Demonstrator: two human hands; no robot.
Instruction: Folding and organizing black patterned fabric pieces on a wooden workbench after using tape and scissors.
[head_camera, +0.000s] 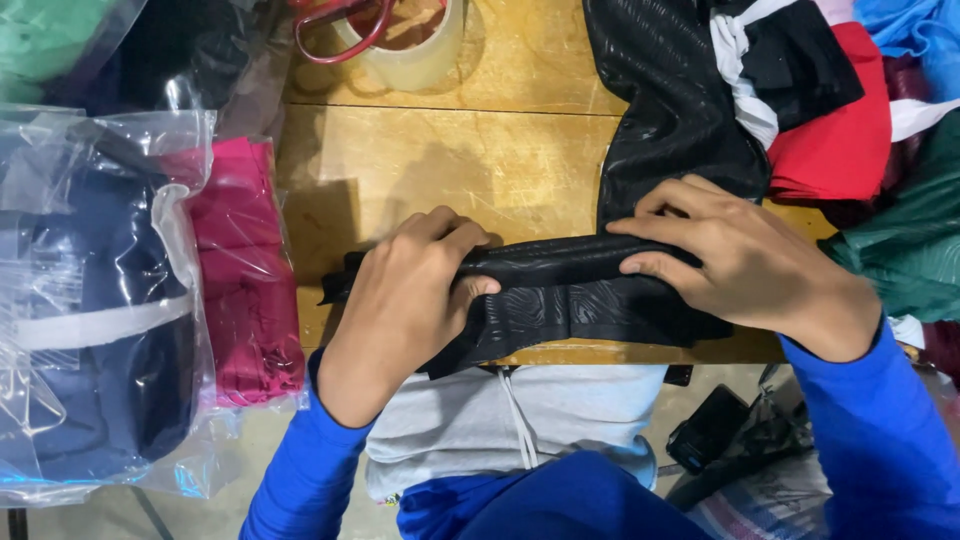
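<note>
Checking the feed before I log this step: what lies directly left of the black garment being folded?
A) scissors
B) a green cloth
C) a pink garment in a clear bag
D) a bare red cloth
C: the pink bagged garment lies on the table's left side, just beyond the left hand pressing the black garment.

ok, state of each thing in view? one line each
left hand: gripping black garment
right hand: pressing on black garment
black garment: folded, at table edge
pink garment: bagged in clear plastic
navy garment: bagged
tape roll: upright
scissors: lying on tape roll
</note>
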